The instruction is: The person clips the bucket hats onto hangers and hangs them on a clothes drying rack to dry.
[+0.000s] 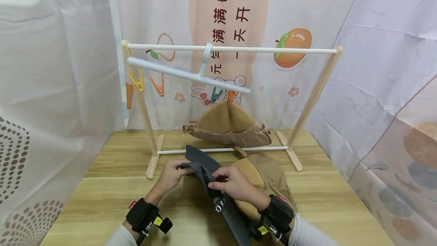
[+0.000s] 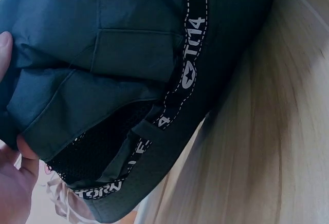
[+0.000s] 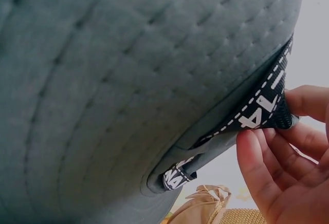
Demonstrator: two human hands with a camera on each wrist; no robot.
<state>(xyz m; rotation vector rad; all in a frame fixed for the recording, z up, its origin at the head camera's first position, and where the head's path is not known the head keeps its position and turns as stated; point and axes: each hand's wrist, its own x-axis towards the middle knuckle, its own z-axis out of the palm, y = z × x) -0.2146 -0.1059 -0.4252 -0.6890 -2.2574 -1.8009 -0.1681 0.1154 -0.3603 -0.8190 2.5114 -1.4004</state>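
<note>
1 dk grey-green hat (image 2: pixel 133 54): quilted brim, mesh panel, blk band (image 2: pixel 189 75) w/ wht stitching. It's held over desk (image 1: pixel 327 204), in front of rack (image 1: pixel 312 96). L hand (image 1: pixel 170 175) fingers pinch crown fabric; R hand (image 1: pixel 237 186) fingers pinch band edge. 2 brown hats (image 1: pixel 274 174), 1 hanger (image 1: pixel 184 74), 4 clips (image 1: pixel 158 86) (2 orange, 1 yellow, 1 teal). Band reads "14", "TORN"; backdrop (image 1: pixel 293 7) has Chinese txt.
</note>
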